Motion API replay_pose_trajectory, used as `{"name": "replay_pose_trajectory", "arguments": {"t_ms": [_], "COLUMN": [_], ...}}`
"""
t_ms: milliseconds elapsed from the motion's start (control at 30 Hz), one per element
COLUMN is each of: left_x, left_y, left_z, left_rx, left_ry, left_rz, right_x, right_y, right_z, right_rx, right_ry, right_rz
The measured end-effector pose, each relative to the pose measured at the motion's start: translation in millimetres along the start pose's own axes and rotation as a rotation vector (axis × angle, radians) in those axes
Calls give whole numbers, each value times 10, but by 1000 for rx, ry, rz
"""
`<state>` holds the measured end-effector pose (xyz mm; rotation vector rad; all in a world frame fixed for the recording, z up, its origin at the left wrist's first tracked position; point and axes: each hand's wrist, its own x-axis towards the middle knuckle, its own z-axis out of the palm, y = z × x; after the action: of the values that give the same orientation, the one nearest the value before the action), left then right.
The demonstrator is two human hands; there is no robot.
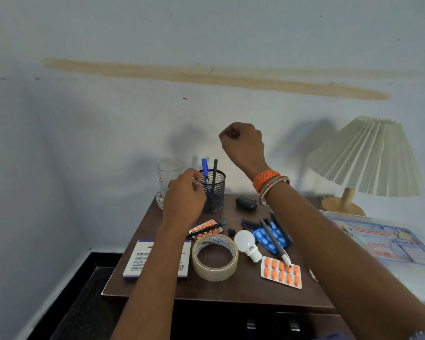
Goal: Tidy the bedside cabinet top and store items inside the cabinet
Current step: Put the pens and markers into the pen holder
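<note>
At centre left, a white box (142,261) lies on the cabinet worktop (231,288). The left hand (184,195), fingers loosely curled and empty, hovers by the mesh pen holder (212,191). A tape roll (215,257), bulb (247,244) and orange pill strip (281,272) lie centre. The right hand (243,143) is raised in an empty fist. A lamp (366,158) stands far right.

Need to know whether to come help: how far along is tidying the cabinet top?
Early. Two pens stand in the mesh holder. Both hands, left and right, hold nothing visible. Tape roll, bulb, pill strips, loose pens, and book remain on top.
</note>
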<state>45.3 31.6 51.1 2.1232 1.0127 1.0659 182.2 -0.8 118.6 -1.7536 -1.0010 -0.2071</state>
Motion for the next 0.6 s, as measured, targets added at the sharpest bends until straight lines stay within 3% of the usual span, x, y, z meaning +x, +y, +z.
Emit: {"name": "replay_pose_trajectory", "arguments": {"t_ms": [233,467,600], "left_x": [-79,-101,-127], "left_y": [-67,-136,-122], "left_z": [31,6,50], "left_rx": [61,118,184], "left_ry": [-95,-197,-262], "left_rz": [2,-3,14], "right_x": [-385,-677,-746], "right_y": [292,854,913], "right_z": [57,194,203], "right_rx": [113,-321,-437], "right_ry": [16,-681,-775], "right_rz": [141,80,70]}}
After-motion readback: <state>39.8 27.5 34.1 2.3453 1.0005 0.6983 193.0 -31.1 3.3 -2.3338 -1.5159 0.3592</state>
